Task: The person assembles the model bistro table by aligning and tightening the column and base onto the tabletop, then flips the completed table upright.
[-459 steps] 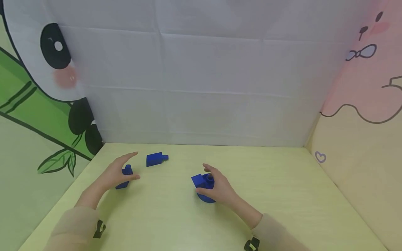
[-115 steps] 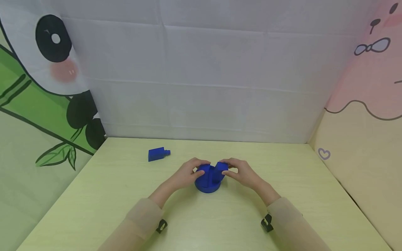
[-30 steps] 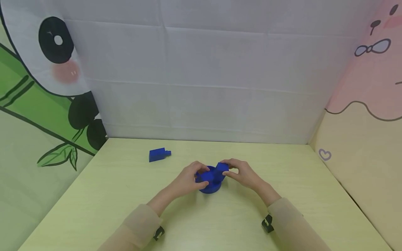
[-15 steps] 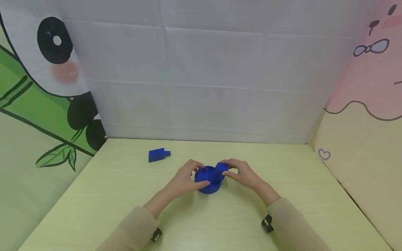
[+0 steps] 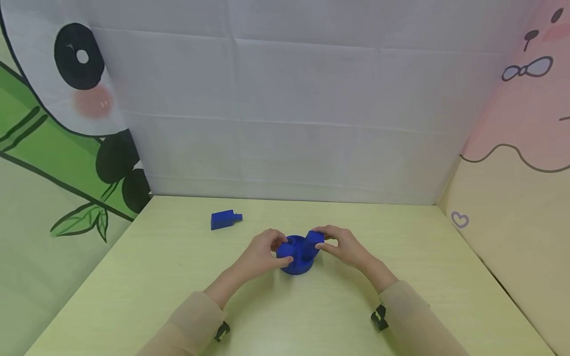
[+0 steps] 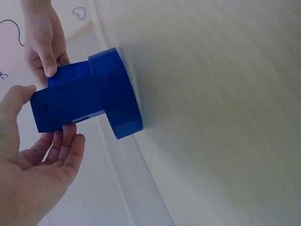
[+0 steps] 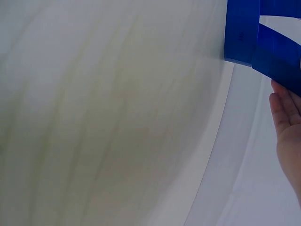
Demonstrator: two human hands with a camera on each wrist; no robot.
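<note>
A small blue plastic block with a narrow neck (image 5: 222, 220) lies on its side beyond the left hand (image 5: 262, 252) and to its left, apart from both hands. A pale yellow wood-grain table (image 5: 276, 316) spreads under the hands; a creased white cloth backdrop (image 5: 294, 99) rises beyond them. Between the hands, a round blue plastic base (image 5: 300, 269) carries two blue rectangular plastic blocks. The left hand pinches the near-left block (image 5: 285, 251) between thumb and fingers, partly hiding it from the head camera; the right hand (image 5: 347, 244) grips the right-hand block (image 5: 314, 241), which leans towards it.

Compared with the earliest frame, the left hand has come in from a block farther left to the base, while the necked block lies about where it was.
</note>
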